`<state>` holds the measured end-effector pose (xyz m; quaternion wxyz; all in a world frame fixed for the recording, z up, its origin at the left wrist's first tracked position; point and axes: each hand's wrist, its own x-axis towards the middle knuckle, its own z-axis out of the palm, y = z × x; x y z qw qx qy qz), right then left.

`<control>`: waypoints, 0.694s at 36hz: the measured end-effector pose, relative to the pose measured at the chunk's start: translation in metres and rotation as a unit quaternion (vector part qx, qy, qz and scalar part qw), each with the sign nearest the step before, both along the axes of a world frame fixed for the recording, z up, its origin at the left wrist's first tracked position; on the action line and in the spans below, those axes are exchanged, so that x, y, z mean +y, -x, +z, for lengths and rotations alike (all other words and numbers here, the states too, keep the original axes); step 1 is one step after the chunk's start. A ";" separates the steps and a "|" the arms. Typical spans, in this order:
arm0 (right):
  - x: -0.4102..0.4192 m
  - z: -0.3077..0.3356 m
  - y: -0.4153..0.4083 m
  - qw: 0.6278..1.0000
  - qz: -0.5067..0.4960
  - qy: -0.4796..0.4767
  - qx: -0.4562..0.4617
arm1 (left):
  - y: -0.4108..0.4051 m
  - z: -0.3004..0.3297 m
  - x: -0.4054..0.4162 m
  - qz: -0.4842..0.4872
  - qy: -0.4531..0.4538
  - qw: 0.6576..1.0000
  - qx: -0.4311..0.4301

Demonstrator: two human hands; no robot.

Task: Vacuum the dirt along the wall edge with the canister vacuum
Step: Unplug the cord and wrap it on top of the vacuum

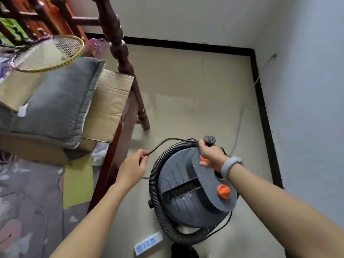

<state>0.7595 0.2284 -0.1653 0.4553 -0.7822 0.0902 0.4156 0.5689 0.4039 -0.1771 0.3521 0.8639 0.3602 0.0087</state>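
Note:
A grey canister vacuum [188, 185] with orange knobs stands on the floor below me, its black ribbed hose [155, 194] coiled round the body. My right hand [211, 154] grips the black power plug [209, 140] above the vacuum's top, prongs pointing up. A stretch of the black cord [168, 140] arcs from the plug over to my left hand [133, 167], which pinches it to the left of the canister. The wall edge with its black skirting [264, 112] runs along the right and far side of the floor.
A wooden bed frame with a turned post [121, 58] stands on the left, carrying a grey pillow [55, 101], cardboard [111, 101] and a badminton racket [50, 53]. A white power strip [148, 243] lies on the floor near the vacuum. A thin cable [264, 68] hangs on the right wall.

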 end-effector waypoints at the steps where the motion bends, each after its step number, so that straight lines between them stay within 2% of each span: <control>1: 0.002 0.001 -0.002 1.000 -0.004 0.013 -0.003 | 0.003 -0.004 0.002 0.004 -0.014 1.000 0.022; 3: 0.004 0.002 -0.007 1.000 -0.022 0.004 -0.003 | 0.008 -0.011 0.009 0.058 -0.013 0.997 0.042; 5: 0.009 0.002 -0.012 0.997 -0.062 -0.051 0.007 | 0.005 -0.018 0.018 0.136 0.042 0.989 0.036; 8: 0.014 0.003 -0.017 0.994 -0.082 -0.078 -0.006 | -0.012 -0.031 0.028 0.258 0.186 0.948 -0.011; 11: 0.019 -0.002 -0.022 0.988 -0.091 -0.119 -0.036 | -0.036 -0.049 0.030 0.302 0.283 0.910 -0.034; 14: 0.022 -0.012 -0.021 0.983 -0.087 -0.153 -0.050 | -0.053 -0.070 0.026 0.299 0.300 0.906 -0.017; 18: 0.014 -0.033 -0.001 0.974 -0.118 -0.191 -0.018 | -0.031 -0.104 0.013 0.277 0.227 0.932 0.058; 22: -0.004 -0.048 0.025 0.960 -0.152 -0.226 0.073 | 0.023 -0.133 -0.010 0.154 0.175 0.960 0.153; 25: -0.014 -0.056 0.048 0.954 -0.145 -0.221 0.139 | 0.061 -0.148 -0.030 0.069 0.156 0.962 0.214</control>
